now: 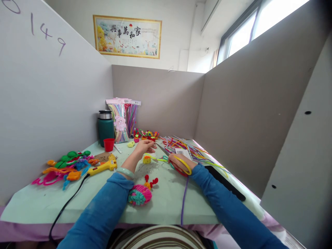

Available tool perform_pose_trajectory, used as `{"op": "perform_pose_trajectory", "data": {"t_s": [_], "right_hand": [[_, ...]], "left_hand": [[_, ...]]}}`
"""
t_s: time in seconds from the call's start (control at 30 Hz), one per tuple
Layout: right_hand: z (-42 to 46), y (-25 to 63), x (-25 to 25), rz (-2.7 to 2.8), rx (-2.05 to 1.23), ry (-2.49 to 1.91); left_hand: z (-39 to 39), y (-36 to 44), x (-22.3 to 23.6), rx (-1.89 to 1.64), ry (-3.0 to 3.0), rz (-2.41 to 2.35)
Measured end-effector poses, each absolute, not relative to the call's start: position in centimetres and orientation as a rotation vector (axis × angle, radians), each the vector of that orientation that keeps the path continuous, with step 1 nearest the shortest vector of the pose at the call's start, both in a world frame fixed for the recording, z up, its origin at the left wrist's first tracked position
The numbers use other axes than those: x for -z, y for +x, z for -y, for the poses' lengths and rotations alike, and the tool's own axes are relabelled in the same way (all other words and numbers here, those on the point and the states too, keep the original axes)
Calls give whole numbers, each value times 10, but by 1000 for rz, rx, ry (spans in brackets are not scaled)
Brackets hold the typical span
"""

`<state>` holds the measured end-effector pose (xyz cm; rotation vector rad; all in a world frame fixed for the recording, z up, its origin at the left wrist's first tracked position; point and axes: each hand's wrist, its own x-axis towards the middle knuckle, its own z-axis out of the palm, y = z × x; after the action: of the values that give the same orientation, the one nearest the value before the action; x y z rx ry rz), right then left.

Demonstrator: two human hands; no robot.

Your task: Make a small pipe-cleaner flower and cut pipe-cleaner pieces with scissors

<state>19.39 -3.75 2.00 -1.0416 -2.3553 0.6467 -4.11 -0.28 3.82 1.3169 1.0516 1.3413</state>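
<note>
My left hand hovers over the table with its fingers pinched on a thin yellow-green pipe cleaner, just above a small yellow-and-orange coiled piece. My right hand grips scissors with yellow and red handles; the blades point toward my left hand, close to the pipe cleaner. A purple pipe cleaner runs from under my right hand to the table's front edge. A pink-and-teal woven ball with a red and orange stem lies by my left forearm.
A yellow glue gun with a black cord lies left, beside colourful finished shapes. A red cup, a green flask and pipe-cleaner packs stand at the back. Loose pipe cleaners are piled right. Grey partitions enclose the table.
</note>
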Motion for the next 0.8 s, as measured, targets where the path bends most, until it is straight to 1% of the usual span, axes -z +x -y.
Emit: {"op": "perform_pose_trajectory", "data": {"t_s": [0.1,0.2,0.4,0.8], "right_hand": [[41,194,-17,2276,-852,-1023],[41,194,-15,2246,-938,-988],[39,194,-19,2323,-866,-907],[38,194,-17,2269,-911,-933]], "left_hand": [[3,-41,-38,-1341,1307,-1047],[2,-41,-39,-1361,1303,-1062],[0,-41,-37,-1371,1329,-1082],[1,-40,-37,-1336,1336,-1089]]}}
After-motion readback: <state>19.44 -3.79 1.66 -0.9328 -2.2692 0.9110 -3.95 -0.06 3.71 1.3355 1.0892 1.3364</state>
